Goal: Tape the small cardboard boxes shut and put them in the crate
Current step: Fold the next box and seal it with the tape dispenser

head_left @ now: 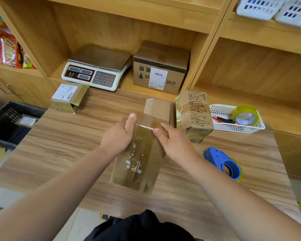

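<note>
Hands hold a long cardboard box [139,160] that lies in the middle of the wooden surface [68,145], with one end pointing at the person. The left hand [119,134] grips the box's left side. Its thumb lies straight along the top, and its other fingers are tucked round the side where I cannot see them. The right hand [174,141] grips the right side, with the thumb and first finger pressing on the shiny tape that runs across the top. The two top flaps are shut and meet in a line down the middle. Bits of a torn white sticker show near that line. Just beside the long box on the right stands a box with black lines [195,113] printed on it. A small box [69,97] with a white label sits at the far left of the surface, well apart from the hands. A dark crate [5,117] is on the left, lower than the surface, and a flat parcel [26,121] lies in it. A blue tape holder [223,163] lies near the right hand. A white basket [229,127] at the far right holds a roll of tape [244,115] and an orange and black tool [224,120]. On the shelf behind are a weighing scale [97,68] and a bigger box [161,70].
</note>
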Motion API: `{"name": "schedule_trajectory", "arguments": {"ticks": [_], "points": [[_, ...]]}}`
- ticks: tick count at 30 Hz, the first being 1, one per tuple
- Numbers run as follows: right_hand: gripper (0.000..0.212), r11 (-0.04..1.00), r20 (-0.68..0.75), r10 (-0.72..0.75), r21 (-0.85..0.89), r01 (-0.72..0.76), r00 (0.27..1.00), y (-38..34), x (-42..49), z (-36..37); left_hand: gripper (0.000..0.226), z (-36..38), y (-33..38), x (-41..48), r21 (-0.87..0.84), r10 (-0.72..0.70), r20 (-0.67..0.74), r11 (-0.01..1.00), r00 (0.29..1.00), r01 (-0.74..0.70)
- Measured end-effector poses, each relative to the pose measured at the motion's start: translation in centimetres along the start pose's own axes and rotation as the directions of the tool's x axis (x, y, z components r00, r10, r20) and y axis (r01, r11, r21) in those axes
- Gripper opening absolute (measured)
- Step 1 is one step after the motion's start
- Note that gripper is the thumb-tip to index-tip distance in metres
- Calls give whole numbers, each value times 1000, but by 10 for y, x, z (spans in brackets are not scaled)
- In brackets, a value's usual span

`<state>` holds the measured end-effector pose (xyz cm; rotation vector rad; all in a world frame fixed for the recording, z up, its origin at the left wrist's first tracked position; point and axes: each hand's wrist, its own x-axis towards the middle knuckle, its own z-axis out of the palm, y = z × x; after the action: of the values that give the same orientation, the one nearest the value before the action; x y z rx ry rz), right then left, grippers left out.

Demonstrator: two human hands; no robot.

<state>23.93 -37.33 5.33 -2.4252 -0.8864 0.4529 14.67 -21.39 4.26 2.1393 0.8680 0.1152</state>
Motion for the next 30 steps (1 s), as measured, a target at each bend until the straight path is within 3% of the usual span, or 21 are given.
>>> {"name": "schedule_trajectory", "arguments": {"ticks": [6, 11, 13, 19, 22, 26, 30], "points": [[47, 990, 17, 104, 91, -105, 994, -1, 10, 9, 69, 7, -2, 11, 158, -69, 30, 985, 997, 64], [64, 973, -34, 183, -135, -186, 983, 6, 30, 12, 65, 16, -3, 29, 201, -66, 35, 978, 997, 57], [60, 962, -49, 179, -202, -185, 983, 6, 37, 11, 67, 19, -3, 35, 214, -56, 38, 976, 998, 46], [57, 969, -25, 147, -196, -149, 989, 7, 48, 12, 60, 20, -6, 46, 218, -41, 131, 976, 990, 12], [62, 971, 39, 152, -192, -142, 988, 8, 48, 9, 44, 16, -8, 47, 154, -14, 214, 988, 977, -19], [79, 968, 58, 187, -179, -174, 981, 11, 46, 8, 23, 16, -7, 47, -83, 69, 331, 996, 941, -44], [67, 957, 36, 250, -159, -241, 968, 22, 47, 7, 43, 20, -4, 46, -243, 115, 411, 970, 905, -13]]}}
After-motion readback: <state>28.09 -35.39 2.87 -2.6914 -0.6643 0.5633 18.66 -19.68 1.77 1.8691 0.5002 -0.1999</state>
